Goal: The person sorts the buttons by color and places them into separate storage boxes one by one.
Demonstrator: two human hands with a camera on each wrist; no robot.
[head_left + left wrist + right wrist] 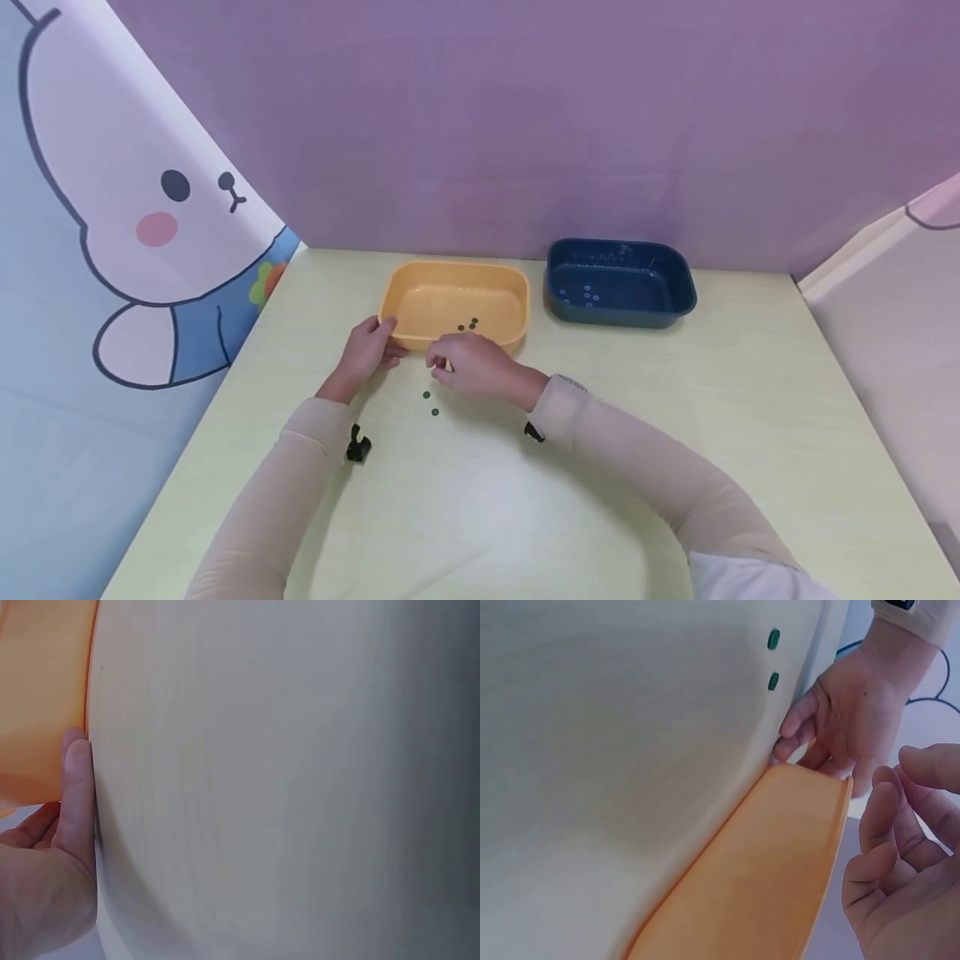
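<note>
At the front left corner of the yellow-orange tray (400, 282), my left hand (365, 350) holds on, thumb over the rim and fingers around the outside. In the right wrist view, the left hand (862, 712) grips that same corner. My right hand (480, 365) hovers by the tray's front rim, fingers bent and thumb close to the index fingertip. Whether it pinches anything is hidden. Several small dark green buttons (472, 326) lie in the tray near the right hand. Two more green buttons (435, 412) rest on the table in front of it.
A dark blue tray (678, 312) with several blue buttons (588, 297) stands to the right of the orange one. Purple cloth (480, 125) hangs behind the table (450, 517). Small black wrist devices (358, 446) show beside the sleeves.
</note>
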